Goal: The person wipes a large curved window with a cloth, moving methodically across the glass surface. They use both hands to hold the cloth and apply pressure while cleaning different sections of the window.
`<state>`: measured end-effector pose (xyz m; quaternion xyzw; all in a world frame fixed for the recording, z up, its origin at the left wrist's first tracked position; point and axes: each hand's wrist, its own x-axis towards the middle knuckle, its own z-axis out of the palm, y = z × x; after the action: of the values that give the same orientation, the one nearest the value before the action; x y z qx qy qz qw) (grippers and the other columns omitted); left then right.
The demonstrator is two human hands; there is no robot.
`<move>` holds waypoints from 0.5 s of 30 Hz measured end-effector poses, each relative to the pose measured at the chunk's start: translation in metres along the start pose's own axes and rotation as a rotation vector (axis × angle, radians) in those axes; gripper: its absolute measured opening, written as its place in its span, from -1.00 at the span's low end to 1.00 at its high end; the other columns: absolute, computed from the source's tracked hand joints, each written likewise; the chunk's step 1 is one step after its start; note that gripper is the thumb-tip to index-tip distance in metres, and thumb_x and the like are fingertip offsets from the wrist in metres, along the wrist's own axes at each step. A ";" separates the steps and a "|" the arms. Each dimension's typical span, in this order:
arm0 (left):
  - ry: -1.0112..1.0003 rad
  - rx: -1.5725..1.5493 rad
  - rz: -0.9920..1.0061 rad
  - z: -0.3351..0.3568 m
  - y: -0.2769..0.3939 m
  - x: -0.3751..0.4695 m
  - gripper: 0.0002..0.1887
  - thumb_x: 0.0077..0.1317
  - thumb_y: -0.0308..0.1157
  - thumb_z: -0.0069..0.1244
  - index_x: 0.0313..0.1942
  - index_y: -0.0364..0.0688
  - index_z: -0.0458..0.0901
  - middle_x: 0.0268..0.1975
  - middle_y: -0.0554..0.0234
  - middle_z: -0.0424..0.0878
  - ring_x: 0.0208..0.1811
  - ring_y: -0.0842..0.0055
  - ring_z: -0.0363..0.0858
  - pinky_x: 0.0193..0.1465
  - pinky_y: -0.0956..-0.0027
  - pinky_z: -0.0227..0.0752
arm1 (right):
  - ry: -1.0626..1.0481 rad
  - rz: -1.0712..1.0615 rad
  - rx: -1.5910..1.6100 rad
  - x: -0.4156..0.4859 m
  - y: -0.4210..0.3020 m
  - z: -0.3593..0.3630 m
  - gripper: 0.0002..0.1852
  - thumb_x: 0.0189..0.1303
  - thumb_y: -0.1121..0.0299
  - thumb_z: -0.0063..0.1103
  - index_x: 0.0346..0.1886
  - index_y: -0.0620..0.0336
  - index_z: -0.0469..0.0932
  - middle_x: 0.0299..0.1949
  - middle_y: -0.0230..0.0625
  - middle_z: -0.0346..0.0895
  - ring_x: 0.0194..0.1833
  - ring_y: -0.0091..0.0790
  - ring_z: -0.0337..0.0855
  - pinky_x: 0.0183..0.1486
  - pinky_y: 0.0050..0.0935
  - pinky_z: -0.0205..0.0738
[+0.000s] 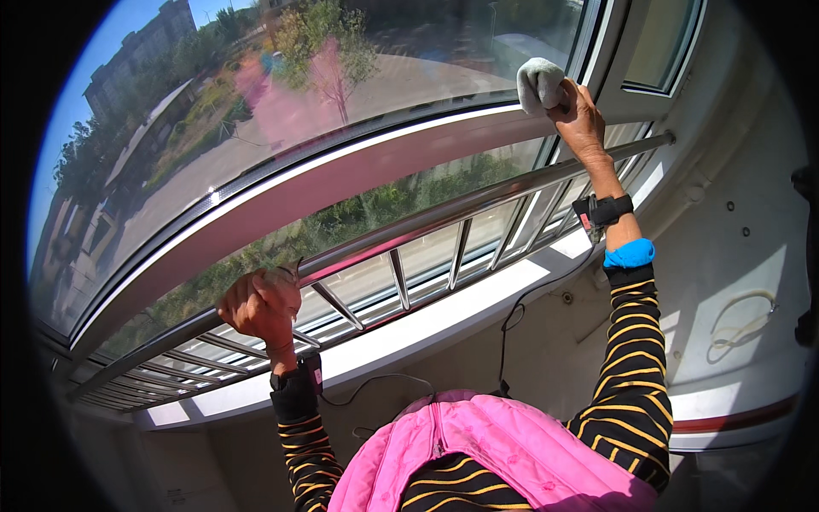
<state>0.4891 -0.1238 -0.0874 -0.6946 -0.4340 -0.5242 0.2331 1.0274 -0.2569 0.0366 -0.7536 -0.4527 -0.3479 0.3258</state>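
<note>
My right hand grips a folded light-grey cloth at the lower right corner of a large window pane. The cloth is close to the white window frame; whether it presses on the glass I cannot tell. Lower and to the left, my left hand is closed around the shiny metal handrail. Something small, pale and dark-edged shows by its thumb side, too unclear to name. Both wrists wear black straps with small devices.
Upright metal bars run below the handrail, above a sunlit white sill. A dark cable hangs from the right wrist device. On the right, a narrower window adjoins, and a pale looped hose or cord lies against a white surface.
</note>
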 end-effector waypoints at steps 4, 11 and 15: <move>-0.004 -0.022 -0.019 0.000 0.000 -0.001 -0.64 0.45 -0.30 -0.17 -0.40 -0.09 0.80 -0.31 0.28 0.80 -0.19 0.31 0.69 0.16 0.21 0.29 | 0.045 0.145 0.087 0.012 0.073 0.021 -0.55 0.30 -0.06 0.28 0.10 -0.01 0.58 -0.05 -0.06 0.73 0.01 0.20 0.70 0.00 0.06 0.58; 0.153 -0.067 -0.001 0.006 -0.005 -0.002 -0.79 0.30 -0.35 0.04 -0.46 -0.13 0.76 -0.38 0.33 0.77 -0.23 0.42 0.69 0.11 0.23 0.25 | -0.091 0.429 -0.012 0.028 0.141 0.074 -0.27 0.21 -0.13 0.20 -0.06 0.58 0.68 -0.08 0.31 0.72 0.00 0.28 0.73 0.13 0.04 0.51; 0.221 -0.092 0.001 0.009 -0.006 0.002 -0.85 0.20 -0.37 0.07 -0.53 -0.11 0.67 -0.45 0.34 0.70 -0.30 0.42 0.64 0.09 0.23 0.28 | -0.041 -0.003 0.681 -0.004 0.089 0.084 -0.54 0.37 0.30 0.23 0.23 0.42 0.60 0.17 -0.17 0.70 0.16 -0.23 0.66 0.28 -0.32 0.45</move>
<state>0.4890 -0.1137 -0.0896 -0.6428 -0.3808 -0.6167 0.2479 1.1261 -0.2247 -0.0276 -0.6078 -0.5503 -0.1620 0.5491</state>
